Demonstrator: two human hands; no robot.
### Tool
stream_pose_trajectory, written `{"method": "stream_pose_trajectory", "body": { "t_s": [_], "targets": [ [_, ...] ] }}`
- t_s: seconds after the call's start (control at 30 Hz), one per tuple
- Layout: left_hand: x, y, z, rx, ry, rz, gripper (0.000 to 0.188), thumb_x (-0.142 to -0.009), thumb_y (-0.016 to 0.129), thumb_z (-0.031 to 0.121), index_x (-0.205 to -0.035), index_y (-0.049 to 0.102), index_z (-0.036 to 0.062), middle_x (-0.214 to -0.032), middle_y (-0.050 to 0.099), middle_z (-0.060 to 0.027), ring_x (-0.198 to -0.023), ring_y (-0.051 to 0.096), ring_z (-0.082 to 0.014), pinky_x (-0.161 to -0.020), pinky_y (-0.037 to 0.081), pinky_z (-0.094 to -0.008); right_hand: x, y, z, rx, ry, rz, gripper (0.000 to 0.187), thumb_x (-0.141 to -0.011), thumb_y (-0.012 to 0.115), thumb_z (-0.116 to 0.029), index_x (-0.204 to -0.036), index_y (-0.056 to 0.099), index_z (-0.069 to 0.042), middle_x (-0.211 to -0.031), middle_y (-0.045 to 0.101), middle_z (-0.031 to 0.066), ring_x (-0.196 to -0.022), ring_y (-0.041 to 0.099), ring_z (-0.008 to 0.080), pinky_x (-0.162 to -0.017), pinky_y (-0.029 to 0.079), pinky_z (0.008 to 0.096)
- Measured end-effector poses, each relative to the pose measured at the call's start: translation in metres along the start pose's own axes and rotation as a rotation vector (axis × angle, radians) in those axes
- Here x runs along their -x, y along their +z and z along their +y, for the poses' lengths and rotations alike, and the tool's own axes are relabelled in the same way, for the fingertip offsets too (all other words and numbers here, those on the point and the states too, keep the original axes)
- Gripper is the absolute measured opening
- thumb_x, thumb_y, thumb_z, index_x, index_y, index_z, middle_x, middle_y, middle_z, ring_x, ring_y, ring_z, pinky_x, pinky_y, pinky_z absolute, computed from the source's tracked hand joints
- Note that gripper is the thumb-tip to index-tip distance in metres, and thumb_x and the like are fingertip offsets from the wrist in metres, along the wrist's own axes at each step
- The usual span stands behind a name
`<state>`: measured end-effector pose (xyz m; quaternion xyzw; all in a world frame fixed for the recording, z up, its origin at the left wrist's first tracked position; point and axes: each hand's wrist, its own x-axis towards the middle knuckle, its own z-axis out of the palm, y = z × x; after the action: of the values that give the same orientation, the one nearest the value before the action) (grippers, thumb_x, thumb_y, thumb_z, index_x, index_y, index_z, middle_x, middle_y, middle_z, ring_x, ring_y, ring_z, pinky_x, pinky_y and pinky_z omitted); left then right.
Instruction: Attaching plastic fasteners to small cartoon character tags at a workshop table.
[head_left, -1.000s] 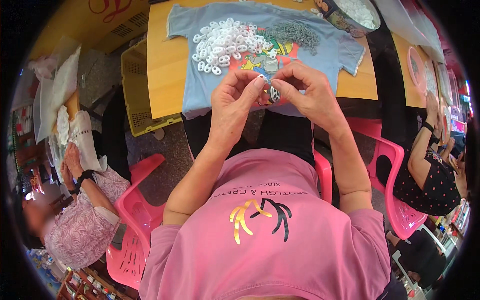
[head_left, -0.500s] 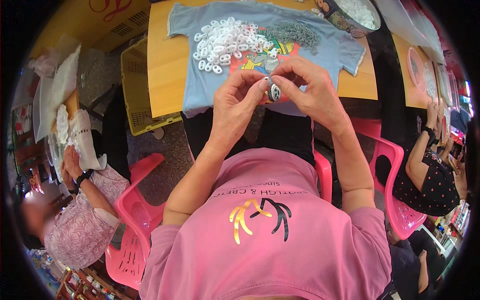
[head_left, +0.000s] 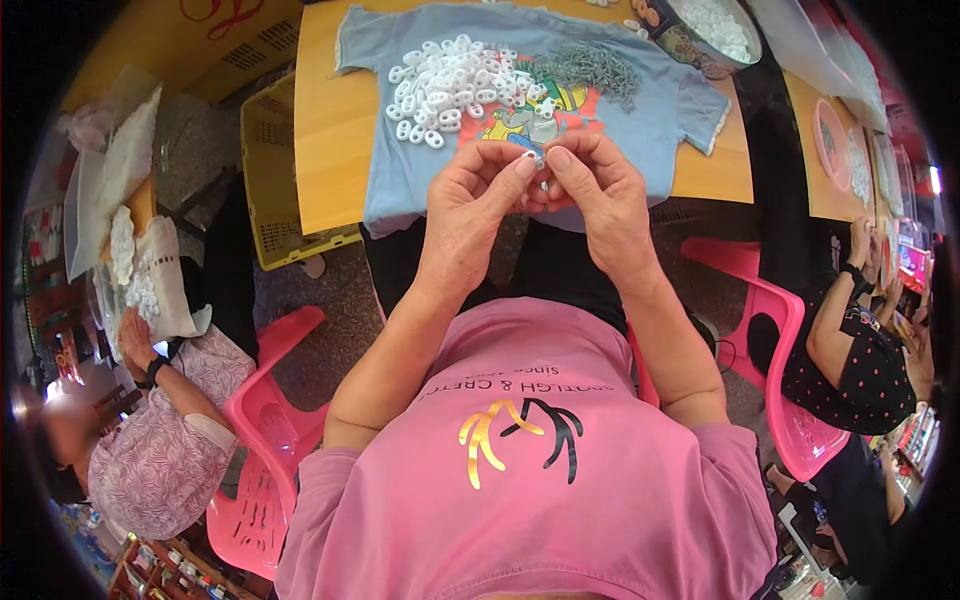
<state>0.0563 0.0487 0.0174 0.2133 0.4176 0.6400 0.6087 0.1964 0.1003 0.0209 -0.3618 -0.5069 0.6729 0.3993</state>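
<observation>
My left hand [head_left: 478, 200] and my right hand [head_left: 597, 195] meet over the near edge of a blue T-shirt spread on the table. Thumbs and fingers of both are pinched together around a small white piece [head_left: 541, 160], mostly hidden by the fingertips. Just beyond my hands lies a heap of white oval plastic pieces with holes [head_left: 455, 85]. To its right sits a pile of small grey parts [head_left: 597, 72], too fine to make out singly. Both piles rest on the blue T-shirt [head_left: 405, 190], which has a printed cartoon.
A round tin [head_left: 705, 62] of white pieces stands at the table's far right. Left of the wooden table [head_left: 325, 150] is a yellow crate [head_left: 275, 215]. People sit at both sides on pink chairs [head_left: 262, 430], their hands at other tables.
My right hand has turned and closed in beside the left. The dark-and-white oval piece that hung between my fingers is now mostly hidden. The person at the left has shifted their hands.
</observation>
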Motion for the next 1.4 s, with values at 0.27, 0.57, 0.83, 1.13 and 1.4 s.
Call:
{"method": "stream_pose_trajectory", "body": {
  "t_s": [0.27,0.57,0.83,1.13,1.4],
  "targets": [
    [0.004,-0.001,0.001,0.008,0.027,-0.016,0.014,-0.091,0.063,0.009,-0.1,0.058,-0.0015,-0.087,0.066,-0.0077,-0.075,0.063,-0.012,-0.068,0.052,-0.0247,0.002,0.008,0.009,-0.281,0.105,0.043,0.016,-0.094,0.059,-0.016,-0.105,0.061,-0.004,-0.08,0.061,0.0028,-0.067,0.057,0.009,-0.061,0.049,0.0241],
    [0.005,-0.002,0.0,0.037,0.046,0.002,0.015,-0.09,0.064,0.009,-0.1,0.058,-0.0013,-0.087,0.066,-0.0079,-0.074,0.063,-0.0122,-0.067,0.054,-0.0262,0.004,0.011,0.012,-0.176,0.054,0.046,0.015,-0.096,0.056,-0.017,-0.102,0.059,-0.004,-0.082,0.061,0.0023,-0.069,0.057,0.0088,-0.062,0.048,0.0231],
    [0.004,-0.001,0.0,-0.002,0.047,0.005,0.015,-0.09,0.064,0.009,-0.1,0.058,-0.0008,-0.09,0.065,-0.0072,-0.078,0.061,-0.0102,-0.07,0.052,-0.0239,0.001,0.008,0.015,-0.104,-0.033,0.06,0.017,-0.097,0.056,-0.02,-0.104,0.057,-0.004,-0.086,0.062,0.0019,-0.07,0.058,0.0078,-0.064,0.053,0.0242],
    [0.005,0.0,0.001,-0.006,0.047,-0.008,0.014,-0.09,0.064,0.008,-0.1,0.058,-0.0013,-0.089,0.065,-0.0065,-0.077,0.061,-0.0098,-0.07,0.052,-0.0242,0.003,0.008,0.014,-0.115,-0.015,0.042,0.018,-0.097,0.056,-0.019,-0.105,0.057,-0.004,-0.088,0.063,0.0028,-0.073,0.061,0.0088,-0.065,0.054,0.0249],
    [0.006,0.0,0.003,0.0,0.056,-0.011,0.014,-0.091,0.064,0.009,-0.099,0.058,-0.0013,-0.087,0.064,-0.0064,-0.076,0.061,-0.0104,-0.068,0.052,-0.0252,0.003,0.007,0.014,0.024,-0.035,0.027,0.018,-0.097,0.056,-0.018,-0.104,0.057,-0.002,-0.082,0.062,0.0022,-0.07,0.06,0.0084,-0.065,0.052,0.0239]
  ]
}}
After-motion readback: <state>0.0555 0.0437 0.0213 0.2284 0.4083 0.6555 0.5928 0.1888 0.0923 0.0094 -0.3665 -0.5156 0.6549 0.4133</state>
